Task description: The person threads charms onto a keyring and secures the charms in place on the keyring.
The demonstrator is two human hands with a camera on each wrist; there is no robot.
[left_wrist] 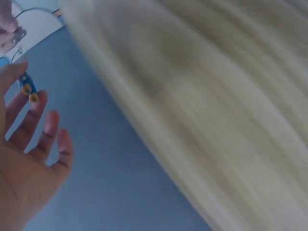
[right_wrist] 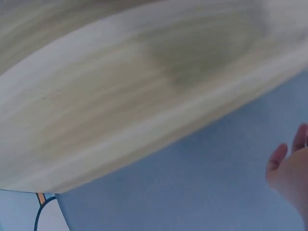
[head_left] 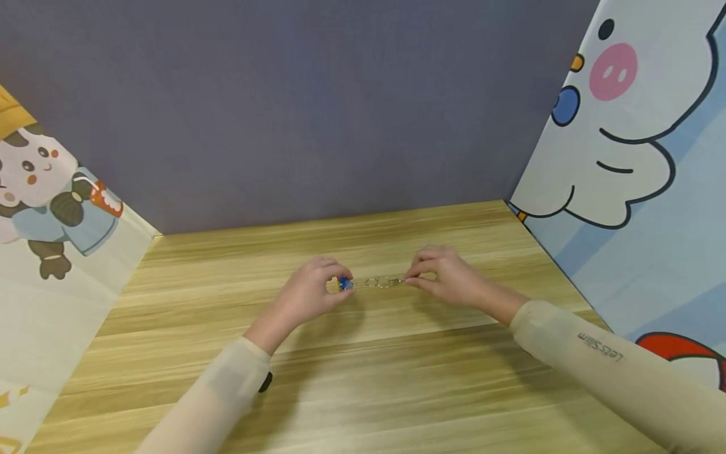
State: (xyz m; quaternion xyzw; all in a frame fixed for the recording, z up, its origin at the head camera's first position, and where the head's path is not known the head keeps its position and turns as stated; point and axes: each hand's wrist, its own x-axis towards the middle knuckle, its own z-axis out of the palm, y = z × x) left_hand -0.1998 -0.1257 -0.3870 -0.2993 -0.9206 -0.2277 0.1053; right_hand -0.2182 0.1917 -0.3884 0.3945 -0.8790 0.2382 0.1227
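Observation:
A keychain is stretched between my two hands above the wooden table (head_left: 363, 391). Its small blue charm (head_left: 345, 284), with orange-yellow round ends, is pinched between the thumb and forefinger of my left hand (head_left: 306, 289). In the left wrist view the charm (left_wrist: 28, 86) shows at those fingertips, the other fingers spread apart. A thin metal chain with rings (head_left: 379, 282) runs right from it. My right hand (head_left: 448, 277) pinches the metal end of that chain with thumb and fingertips. In the right wrist view only part of the right hand (right_wrist: 291, 168) shows, and the keychain is out of sight.
A plain grey-blue wall (head_left: 329, 113) rises behind the table's far edge. Panels with cartoon prints stand on the left (head_left: 62, 208) and the right (head_left: 652, 183). Both hands cast shadows on the tabletop.

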